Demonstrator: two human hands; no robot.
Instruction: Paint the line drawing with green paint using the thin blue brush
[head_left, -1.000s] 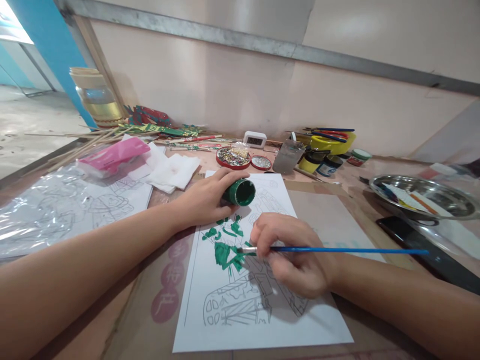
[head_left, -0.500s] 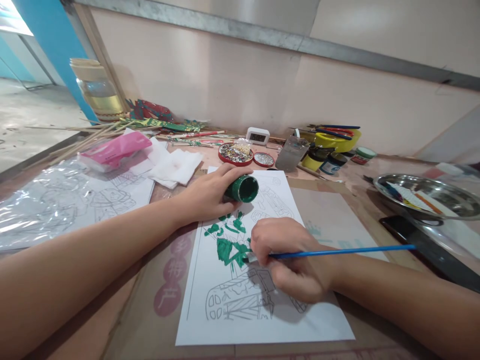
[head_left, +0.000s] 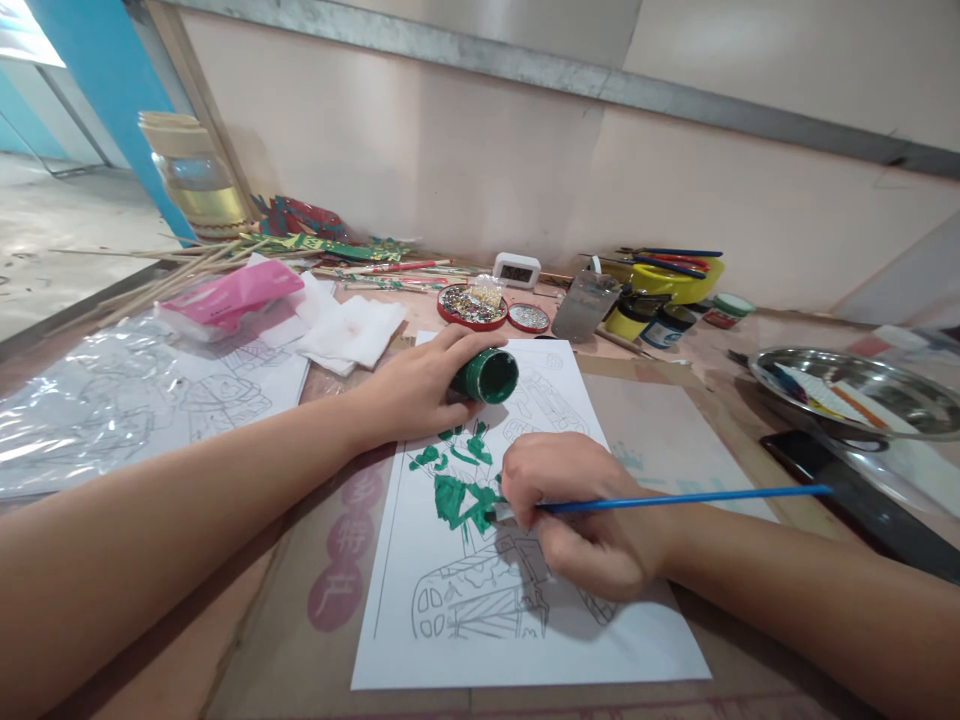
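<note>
My left hand (head_left: pixel 427 385) is wrapped round a green paint jar (head_left: pixel 491 377), tipped on its side with its uncapped mouth facing right and toward me, over the upper part of the paper. In my right hand (head_left: pixel 577 515) is a blue-handled paintbrush (head_left: pixel 690 497), its handle slanting out to the right. The brush tip touches the edge of a green painted patch on the white drawing sheet (head_left: pixel 615 665). Pencil outlines fill the rest of that sheet, some of them hidden under my right hand. Cardboard (head_left: pixel 300 640) lies beneath the paper.
Left are plastic-covered drawings (head_left: pixel 135 410), a pink tissue pack (head_left: pixel 232 300) and white tissues (head_left: pixel 356 335). Behind stand a red dish of beads (head_left: pixel 472 322), a small clock (head_left: pixel 516 270), a water cup (head_left: pixel 585 305) and paint jars (head_left: pixel 666 327). A metal bowl (head_left: pixel 915 385) and black phone (head_left: pixel 847 490) sit right.
Very little differs. The brush tip has shifted slightly at the green patch's edge, while my left hand and the jar stay where they were.
</note>
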